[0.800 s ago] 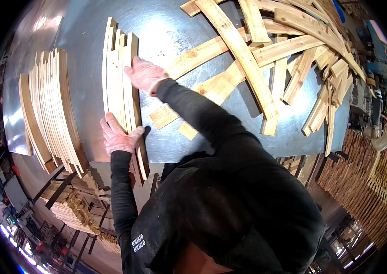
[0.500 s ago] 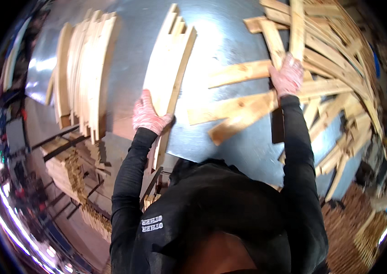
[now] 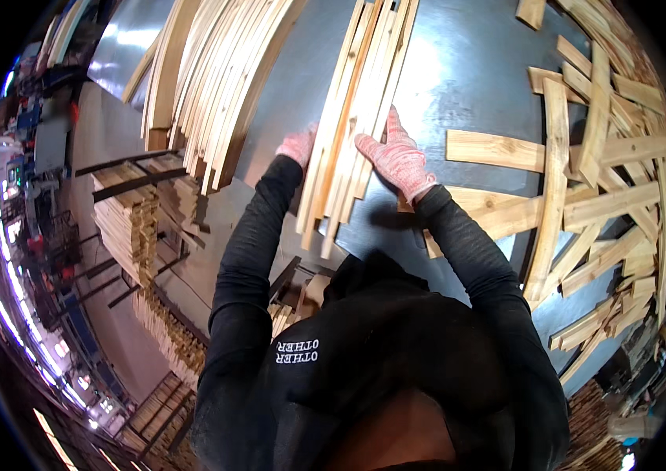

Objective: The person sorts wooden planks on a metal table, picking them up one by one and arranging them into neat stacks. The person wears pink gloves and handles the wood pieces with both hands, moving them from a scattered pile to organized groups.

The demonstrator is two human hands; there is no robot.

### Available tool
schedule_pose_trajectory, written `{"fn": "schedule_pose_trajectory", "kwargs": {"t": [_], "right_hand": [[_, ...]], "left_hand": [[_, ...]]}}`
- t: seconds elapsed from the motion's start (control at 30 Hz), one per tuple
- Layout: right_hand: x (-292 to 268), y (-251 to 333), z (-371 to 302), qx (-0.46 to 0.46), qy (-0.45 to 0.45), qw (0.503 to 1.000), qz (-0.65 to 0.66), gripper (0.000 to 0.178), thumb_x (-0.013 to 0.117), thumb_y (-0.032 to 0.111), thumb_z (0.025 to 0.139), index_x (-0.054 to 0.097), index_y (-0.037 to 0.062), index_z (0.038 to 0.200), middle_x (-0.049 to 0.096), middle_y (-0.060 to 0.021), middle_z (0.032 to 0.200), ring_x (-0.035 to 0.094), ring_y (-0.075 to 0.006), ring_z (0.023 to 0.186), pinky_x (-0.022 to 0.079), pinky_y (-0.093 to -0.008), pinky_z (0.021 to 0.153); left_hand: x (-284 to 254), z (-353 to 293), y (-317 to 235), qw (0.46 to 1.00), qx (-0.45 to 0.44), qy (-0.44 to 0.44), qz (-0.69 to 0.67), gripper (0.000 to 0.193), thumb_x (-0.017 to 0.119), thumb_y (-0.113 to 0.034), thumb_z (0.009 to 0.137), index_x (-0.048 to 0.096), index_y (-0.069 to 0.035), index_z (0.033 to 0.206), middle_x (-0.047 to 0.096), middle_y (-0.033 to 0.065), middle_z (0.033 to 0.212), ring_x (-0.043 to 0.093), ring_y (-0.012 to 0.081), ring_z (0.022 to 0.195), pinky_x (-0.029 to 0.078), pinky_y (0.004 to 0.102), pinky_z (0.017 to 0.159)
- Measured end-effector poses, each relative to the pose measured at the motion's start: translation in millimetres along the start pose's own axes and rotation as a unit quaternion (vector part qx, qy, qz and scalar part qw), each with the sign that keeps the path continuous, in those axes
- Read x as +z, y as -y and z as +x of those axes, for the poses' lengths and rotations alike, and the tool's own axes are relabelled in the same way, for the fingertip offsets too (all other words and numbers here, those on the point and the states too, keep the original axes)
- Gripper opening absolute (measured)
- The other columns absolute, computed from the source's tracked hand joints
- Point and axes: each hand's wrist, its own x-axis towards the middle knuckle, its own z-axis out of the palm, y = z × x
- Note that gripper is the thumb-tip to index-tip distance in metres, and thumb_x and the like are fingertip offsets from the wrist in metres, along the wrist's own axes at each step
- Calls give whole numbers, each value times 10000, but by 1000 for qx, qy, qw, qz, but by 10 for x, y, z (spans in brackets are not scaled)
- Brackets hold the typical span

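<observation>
A bundle of long, narrow wooden slats point(image 3: 346, 125) stands side by side in front of me on a metal table, its near ends uneven. My right hand point(image 3: 404, 161), in a pinkish-white knit glove, grips the bundle's right side, thumb over the top and fingers along the outer face. Against the left side is my left hand point(image 3: 298, 146), gloved alike; the slats hide most of its fingers. To the left lies a wider row of similar slats point(image 3: 227, 86), also with uneven near ends.
Loose boards point(image 3: 553, 180) lie crisscrossed in a heap on the right of the metal table point(image 3: 474, 94). Below the table's left edge, stacked wood point(image 3: 125, 228) rests on a rack with dark metal bars point(image 3: 133, 187). A wooden board point(image 3: 494, 149) points from the heap toward my right hand.
My right hand has left the heap of boards and come over to the bundle's right side. My left hand has shifted from on top of the bundle to its left side. The view has turned.
</observation>
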Motion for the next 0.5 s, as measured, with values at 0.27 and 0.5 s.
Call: {"fn": "schedule_pose_trajectory", "kwargs": {"t": [0.27,0.5], "right_hand": [[718,236,674,-58,18,996,-70,922,615,413,877,121,-27,1519,438,-328,1357,486,-448,1245,402,-428,1057],[739,474,897,-70,102,990,-63,782,544,473,914,315,-27,1471,479,-283,1389,443,-388,1323,367,-412,1090]], "left_hand": [[-362,-518,511,937,-113,-301,-138,510,528,-511,898,647,-73,1130,666,215,1074,637,401,1012,506,508,856],[49,-384,588,934,-53,-328,129,1013,755,-555,672,329,-69,1453,327,258,1474,298,457,1366,166,622,1125]]}}
